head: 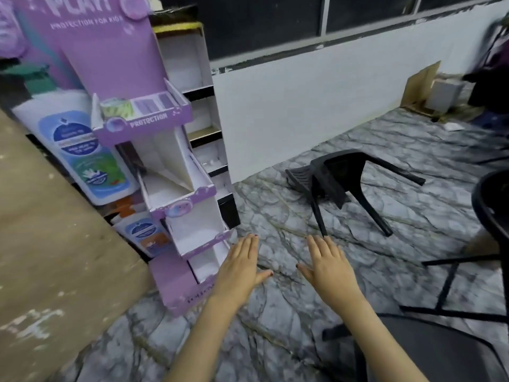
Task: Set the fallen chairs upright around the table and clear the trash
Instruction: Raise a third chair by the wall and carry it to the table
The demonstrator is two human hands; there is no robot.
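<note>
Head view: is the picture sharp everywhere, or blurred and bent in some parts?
Head view: the hands and fallen black chair are fairly sharp; the purple display stand and right edge are smeared; the wall line bends from wide-angle distortion.

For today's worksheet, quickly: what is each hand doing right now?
Left hand: open, flat, palm down, holding nothing.
Right hand: open, flat, palm down, holding nothing; the fallen chair lies ahead, untouched.
</note>
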